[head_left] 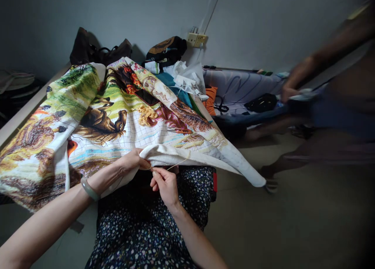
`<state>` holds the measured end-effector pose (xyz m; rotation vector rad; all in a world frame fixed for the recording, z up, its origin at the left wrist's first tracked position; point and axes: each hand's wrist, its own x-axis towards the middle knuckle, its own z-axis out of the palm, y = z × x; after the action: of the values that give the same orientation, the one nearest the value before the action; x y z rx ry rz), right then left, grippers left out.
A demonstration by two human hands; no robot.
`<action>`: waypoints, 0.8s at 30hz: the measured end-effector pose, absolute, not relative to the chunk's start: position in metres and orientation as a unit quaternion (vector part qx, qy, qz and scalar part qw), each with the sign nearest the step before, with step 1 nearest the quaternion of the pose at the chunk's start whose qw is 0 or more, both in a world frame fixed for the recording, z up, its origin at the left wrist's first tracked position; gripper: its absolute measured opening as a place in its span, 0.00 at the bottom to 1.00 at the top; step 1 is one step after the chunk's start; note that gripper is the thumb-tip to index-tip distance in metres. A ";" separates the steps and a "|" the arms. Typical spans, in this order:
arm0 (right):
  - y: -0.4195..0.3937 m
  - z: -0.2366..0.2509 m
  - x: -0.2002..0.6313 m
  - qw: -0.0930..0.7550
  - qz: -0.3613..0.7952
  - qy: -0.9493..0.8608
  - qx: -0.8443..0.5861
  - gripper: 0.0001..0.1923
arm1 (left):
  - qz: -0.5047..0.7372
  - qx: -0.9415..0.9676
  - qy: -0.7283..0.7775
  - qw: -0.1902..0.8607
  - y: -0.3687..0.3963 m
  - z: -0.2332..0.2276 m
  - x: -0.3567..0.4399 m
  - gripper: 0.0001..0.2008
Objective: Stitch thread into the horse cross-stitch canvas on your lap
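My left fingers (145, 164) pinch the cloth (170, 153), best kept taut; my right fingers (159, 178) (pinched, on what I can't tell) should ease the thread (178, 163) gently.

A plain gray wall (258, 27) is standing at the back, with a pale socket (197, 40) sitting on it. A counter (27, 114) is stretching toward the wall, and a gray floor (278, 230) is spreading below. Dim light is filling the room.

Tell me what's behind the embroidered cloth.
Behind the embroidered cloth, a dark bag, a black-and-brown bag and crumpled white plastic show. The cloth covers the dark bag's base, so that cannot be seen.
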<state>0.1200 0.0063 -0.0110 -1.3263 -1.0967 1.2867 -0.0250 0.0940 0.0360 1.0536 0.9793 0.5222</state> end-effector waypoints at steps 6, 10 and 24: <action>0.008 -0.010 0.122 0.471 0.524 -0.458 -0.542 0.18 | 0.232 0.471 0.443 0.727 0.095 0.036 -0.025 0.15; 0.008 -0.009 0.123 0.470 0.523 -0.464 -0.540 0.18 | 0.234 0.474 0.445 0.723 0.095 0.036 -0.026 0.15; 0.006 -0.010 0.111 0.490 0.497 -0.454 -0.553 0.16 | 0.240 0.467 0.448 0.724 0.094 0.035 -0.025 0.12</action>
<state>0.1108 0.0058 -0.0102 -1.3433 -1.1037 1.2081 -0.0250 0.0942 0.0351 1.0298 0.9896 0.5289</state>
